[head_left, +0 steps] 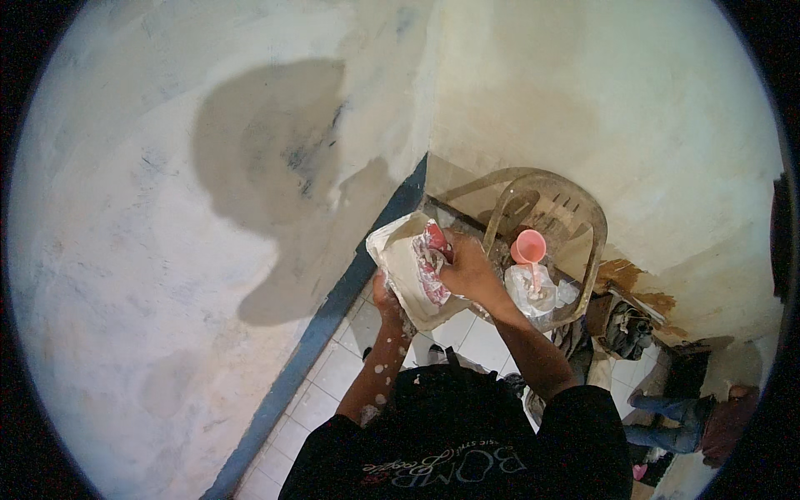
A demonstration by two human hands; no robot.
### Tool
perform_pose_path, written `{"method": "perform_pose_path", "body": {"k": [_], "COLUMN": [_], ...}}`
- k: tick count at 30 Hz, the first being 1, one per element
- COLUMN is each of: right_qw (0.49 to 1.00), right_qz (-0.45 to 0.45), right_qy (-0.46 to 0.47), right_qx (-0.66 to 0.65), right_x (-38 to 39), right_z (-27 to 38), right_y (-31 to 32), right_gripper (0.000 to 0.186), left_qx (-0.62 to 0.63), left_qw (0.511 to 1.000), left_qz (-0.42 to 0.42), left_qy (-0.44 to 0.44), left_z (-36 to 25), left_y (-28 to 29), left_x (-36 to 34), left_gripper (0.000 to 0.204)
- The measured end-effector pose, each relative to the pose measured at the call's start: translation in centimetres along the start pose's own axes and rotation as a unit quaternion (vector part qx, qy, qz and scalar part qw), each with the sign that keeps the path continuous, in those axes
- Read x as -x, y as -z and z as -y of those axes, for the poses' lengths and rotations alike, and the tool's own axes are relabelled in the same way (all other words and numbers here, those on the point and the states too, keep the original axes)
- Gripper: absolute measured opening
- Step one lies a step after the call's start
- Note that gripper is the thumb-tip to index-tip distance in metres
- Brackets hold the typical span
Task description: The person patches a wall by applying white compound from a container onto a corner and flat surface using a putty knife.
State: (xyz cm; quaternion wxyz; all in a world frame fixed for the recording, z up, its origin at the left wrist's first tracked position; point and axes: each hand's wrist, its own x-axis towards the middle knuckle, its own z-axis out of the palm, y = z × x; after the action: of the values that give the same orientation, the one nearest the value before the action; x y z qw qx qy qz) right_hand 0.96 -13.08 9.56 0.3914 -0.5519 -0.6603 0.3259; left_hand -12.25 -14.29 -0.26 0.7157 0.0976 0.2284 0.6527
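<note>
Your left hand (386, 293) grips the tray (377, 237) at its lower left edge, fingers mostly hidden. Your right hand (472, 271) is closed on the paste-smeared red tool (431, 275), along the tray's right edge. Beside you, within the chair's (597, 220) right armrest, sit a pink dipper (528, 247) and a bag (527, 294).

Matt, chalky wall (108, 208) on the left, rough and scuffed in patches, running down to a painted-looking blue band (323, 325) and smooth white floor tiles (315, 407)! In the middle, a pale plastic-looking tray (377, 244) and a red tool (434, 287), both smeared with dull paste. Over right, a smooth plastic cup (528, 247), crinkled, see-through plastic bag (523, 287), grimy plastic-looking chair (557, 212); near, a matt cloth shirt (450, 425).
</note>
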Motion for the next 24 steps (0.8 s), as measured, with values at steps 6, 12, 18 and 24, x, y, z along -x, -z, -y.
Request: {"method": "perform_pose_path", "body": {"k": [6,12,18,24], "right_qw": [0.998,0.994,0.982,0.949], "right_qz": [0.045,0.067,0.167,0.273], "right_qy": [-0.018,-0.075,-0.083,-0.151], "right_qx": [-0.030,-0.034,0.030,-0.045], "right_x": [-0.3,0.0,-0.8,-1.6], "right_z": [-2.3,-2.2,-3.8,-0.3], "right_y": [2.6,4.2,4.2,5.0], "right_gripper": [0.026,0.023,0.024,0.023], "left_qx": [-0.004,0.001,0.031,0.081], "left_qw": [0.999,0.999,0.994,0.995], "left_qz": [-0.022,-0.036,-0.099,-0.057], "left_qy": [0.023,0.011,0.034,-0.006], "left_z": [2.7,3.5,4.2,1.6], "left_y": [-0.4,-2.2,1.0,0.1], "left_x": [1.2,2.2,0.3,-0.1], "left_gripper": [0.055,0.056,0.052,0.051]}}
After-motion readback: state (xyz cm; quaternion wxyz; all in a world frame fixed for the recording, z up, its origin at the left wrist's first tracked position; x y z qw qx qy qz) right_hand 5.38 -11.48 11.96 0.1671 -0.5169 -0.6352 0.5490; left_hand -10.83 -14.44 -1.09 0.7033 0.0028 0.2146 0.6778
